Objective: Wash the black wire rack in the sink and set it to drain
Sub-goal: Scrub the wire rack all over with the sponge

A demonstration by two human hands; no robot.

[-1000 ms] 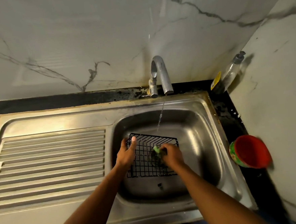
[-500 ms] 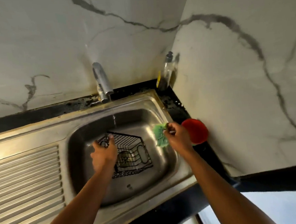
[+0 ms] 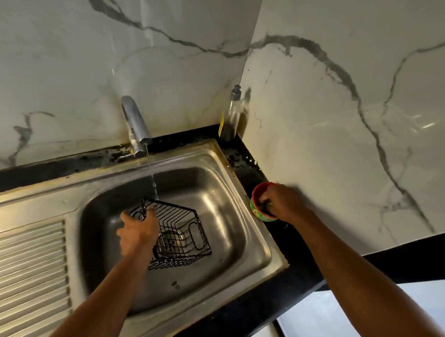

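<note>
A: While your left hand (image 3: 138, 234) is clenching the near rim of the black wire rack (image 3: 183, 223), you are tipping it up on edge in the stainless steel sink (image 3: 231, 194), lower centre of the frame. A second ago it was lying flatter under both hands.

B: And your right hand (image 3: 284, 202) is leaving the basin altogether. It was scrubbing with the green sponge; now it is reaching to the right-centre of the frame and dipping into the red plastic cup with the green patterned side (image 3: 257, 212), which is standing on the black counter (image 3: 247, 166) just beside the sink.

A: Its fingers are curling down into the cup, so I cannot tell whether they are pinching the sponge or letting it go.

B: Meanwhile the thin stream of water (image 3: 152, 178) from the curved chrome tap (image 3: 135, 121) is falling on the rack's upper corner.

A: To my mind you are either reloading the sponge or parking it, so scrubbing is pausing and rinsing is beginning. The rack is not yet draining; the ribbed steel draining board (image 3: 25, 261), at the left edge, is waiting for it.

B: You are holding a wet, tilted rack one-handed, and it is looking liable to slide on the steel.
</note>
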